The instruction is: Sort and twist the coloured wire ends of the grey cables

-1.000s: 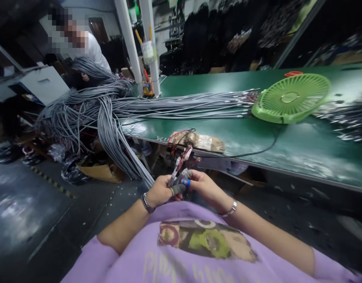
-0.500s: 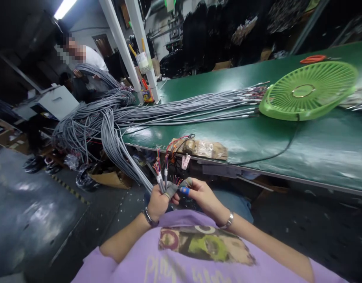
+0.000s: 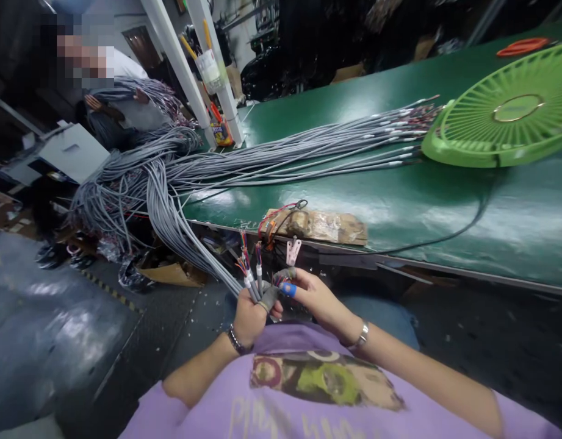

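Observation:
My left hand (image 3: 253, 314) is closed around several grey cables (image 3: 196, 244) that hang down from the bench. Their stripped ends, with white bands and coloured wires (image 3: 244, 262), stick up above the fist. My right hand (image 3: 310, 299) pinches the thin coloured wires (image 3: 283, 278) of one cable end just beside the left thumb. Grey finger covers sit on some fingertips, and blue tape wraps one finger of the right hand. The fingers partly hide the wires in the pinch.
A long green bench (image 3: 308, 189) carries a big bundle of grey cables (image 3: 281, 149), a green fan (image 3: 509, 116) and orange-handled scissors (image 3: 523, 47). A taped wooden block (image 3: 326, 227) and a pink clip (image 3: 293, 251) are at the near edge. A co-worker (image 3: 125, 67) holds cables at the far left.
My right fingers have closed over the fanned-out wires, which now show less. The view has shifted slightly. The co-worker at the left still holds cables.

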Motion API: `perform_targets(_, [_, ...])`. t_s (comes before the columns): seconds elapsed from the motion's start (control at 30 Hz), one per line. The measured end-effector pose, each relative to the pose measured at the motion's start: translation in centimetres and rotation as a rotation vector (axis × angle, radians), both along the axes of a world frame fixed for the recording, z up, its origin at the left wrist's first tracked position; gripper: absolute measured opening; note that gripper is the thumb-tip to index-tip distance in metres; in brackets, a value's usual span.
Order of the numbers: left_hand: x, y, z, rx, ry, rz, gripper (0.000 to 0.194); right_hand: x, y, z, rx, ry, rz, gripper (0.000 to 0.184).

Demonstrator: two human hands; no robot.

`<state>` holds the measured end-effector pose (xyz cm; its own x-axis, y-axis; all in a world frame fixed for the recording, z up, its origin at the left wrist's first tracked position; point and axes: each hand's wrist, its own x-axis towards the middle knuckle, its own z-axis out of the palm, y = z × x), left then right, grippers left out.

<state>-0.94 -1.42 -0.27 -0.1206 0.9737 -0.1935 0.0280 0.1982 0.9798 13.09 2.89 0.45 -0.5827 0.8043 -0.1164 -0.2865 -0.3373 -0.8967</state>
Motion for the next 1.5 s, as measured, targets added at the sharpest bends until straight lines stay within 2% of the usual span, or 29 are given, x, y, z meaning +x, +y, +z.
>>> perform_targets(0.17, [0.0, -0.3, -0.1, -0.012, 0.016, -0.031, 0.044, -0.5, -0.3, -0.4, -0.059, 0.053, 0.007, 0.042])
perform_targets(0.43, [-0.2, -0.6, -0.5, 0.015, 0.017, 0.031, 0.046, -1.1, -0.8, -1.4, -0.046, -0.012, -0.114, 0.045])
perform_targets(0.67, [-0.1, -0.4, -0.4, 0.027, -0.024, 0.067, 0.047, -1.1, -0.9, -1.9, -0.087, -0.003, -0.111, 0.042])
perform_targets(0.83, [-0.2, 0.1, 0.6, -0.009, -0.122, 0.066, 0.047, 0.0, -0.4, -3.1, -0.153, 0.034, -0.22, 0.042])
perform_targets(0.93, [-0.3, 0.5, 1.8, -0.071, -0.174, 0.025, 0.047, 0.6, 0.2, -3.3, -0.22, 0.09, -0.278, 0.044])
perform_targets(1.03, [-0.5, 1.1, 2.5, -0.131, -0.197, -0.075, 0.047, 0.7, 1.4, -2.9, -0.253, 0.099, -0.301, 0.045])
perform_targets(1.2, [-0.5, 2.4, 2.3, -0.175, -0.2, -0.221, 0.047, 0.0, 4.1, -1.5, -0.345, 0.156, -0.179, 0.05])
perform_targets(1.37, [-0.1, 3.6, 2.2, -0.184, -0.225, -0.238, 0.048, -0.7, 5.1, -1.4, -0.279, 0.213, -0.224, 0.049])
perform_targets(1.5, [0.1, 4.0, 2.1, -0.195, -0.225, -0.23, 0.048, -0.8, 4.9, -1.6, -0.323, 0.266, -0.204, 0.046])
